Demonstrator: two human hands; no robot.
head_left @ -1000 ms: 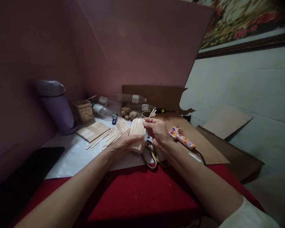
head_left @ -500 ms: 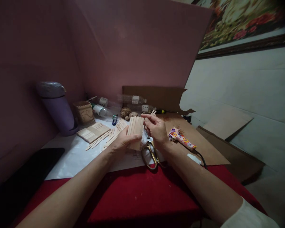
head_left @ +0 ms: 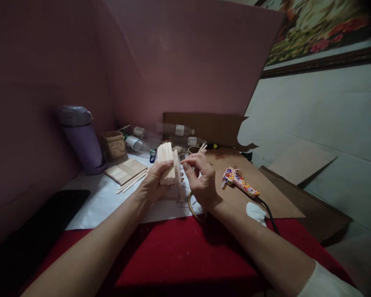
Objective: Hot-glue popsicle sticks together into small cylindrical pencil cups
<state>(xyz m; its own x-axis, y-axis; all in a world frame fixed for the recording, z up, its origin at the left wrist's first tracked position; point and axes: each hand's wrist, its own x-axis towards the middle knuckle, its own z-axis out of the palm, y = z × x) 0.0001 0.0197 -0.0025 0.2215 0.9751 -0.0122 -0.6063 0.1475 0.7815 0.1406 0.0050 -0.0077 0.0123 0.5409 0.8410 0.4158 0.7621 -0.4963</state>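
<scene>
My left hand is wrapped round a piece covered in upright craft sticks, thumb across its front. Its right side shows a clear, plastic-looking strip beside the sticks. Close to that side, my right hand has thumb and fingertips pinched together; what they hold, if anything, is too small to make out. Below my right wrist lie scissors, mostly hidden, with one brass-coloured handle loop showing. A flower-patterned glue gun rests to the right of my right hand.
Bundled craft sticks lie on white paper at left. Behind stand a carved brown pot and a purple tumbler. Plastic bottles lie at the back. Cardboard and crumpled white tissue are at right.
My left hand has raised the stick-covered piece slightly and turned it, bringing its right side into view. My right hand has shifted slightly lower, covering more of the scissors.
</scene>
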